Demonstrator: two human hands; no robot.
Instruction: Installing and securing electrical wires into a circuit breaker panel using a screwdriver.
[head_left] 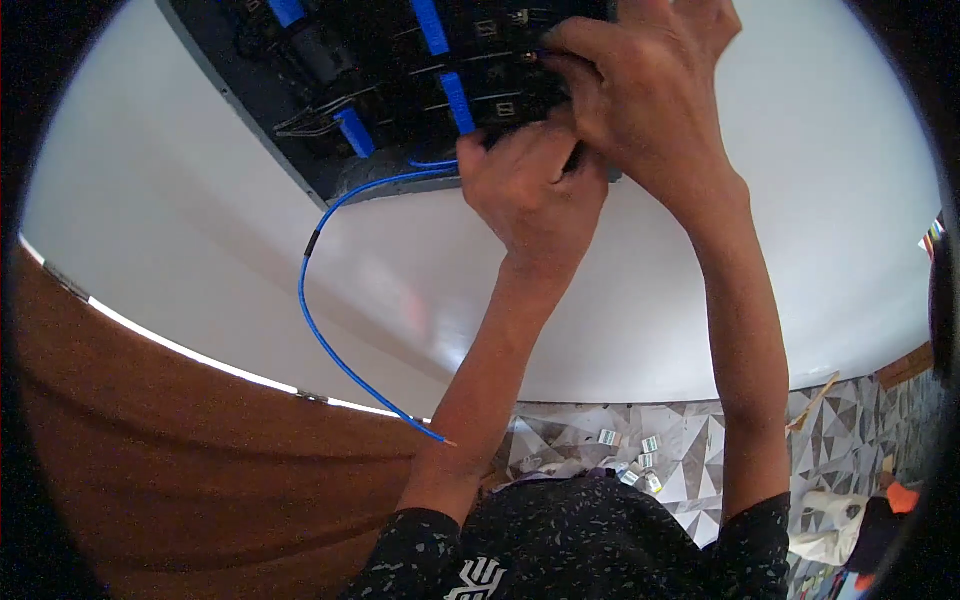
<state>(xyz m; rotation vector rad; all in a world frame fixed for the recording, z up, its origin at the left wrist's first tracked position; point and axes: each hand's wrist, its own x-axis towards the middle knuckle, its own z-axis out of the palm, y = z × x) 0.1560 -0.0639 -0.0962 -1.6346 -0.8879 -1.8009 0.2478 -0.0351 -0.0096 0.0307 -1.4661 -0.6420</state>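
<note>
The right hand's thumb and forefinger came close together inside the box; I could not tell whether they gripped anything. Just below, the left hand had its fingers curled at the box's lower edge, and a blue insulated wire ran up to its thumb, though whether it was pinched was hidden. The wire looped out left, bore a black band, and ended in a bare tip before the left forearm. Around the hands, the dark electrical box held blue strips and was set in a white wall. The step in hand looked like wiring inside the box; the next move seemed to call for a steady left hand and precise right fingertips.
</note>
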